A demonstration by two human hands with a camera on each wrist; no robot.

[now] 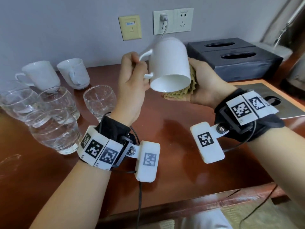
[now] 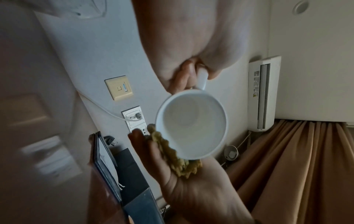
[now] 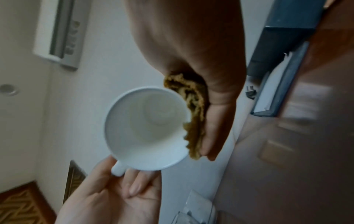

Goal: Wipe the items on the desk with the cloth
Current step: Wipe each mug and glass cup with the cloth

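Gripping the white mug (image 1: pixel 170 65) by its handle, left hand (image 1: pixel 132 83) curled, mouth tilted down; right hand (image 1: pixel 206 85) cupping the cloth (image 1: pixel 189 87) against the mug's side above the desk (image 1: pixel 165 129).

Bare forearms w/ black wrist straps (image 1: pixel 247 124), white blocks w/ b&w square tags (image 1: pixel 240 111), thin black cables (image 1: pixel 140 195).

- The left hand (image 1: pixel 132 80) is up in the air — its fingers are curled around the handle of the white mug (image 1: pixel 170 63).
- The right hand (image 1: pixel 204 85) is palm up, pressing a cloth (image 1: pixel 181 92) on the mug's side.
- Both wrists wear black bands.
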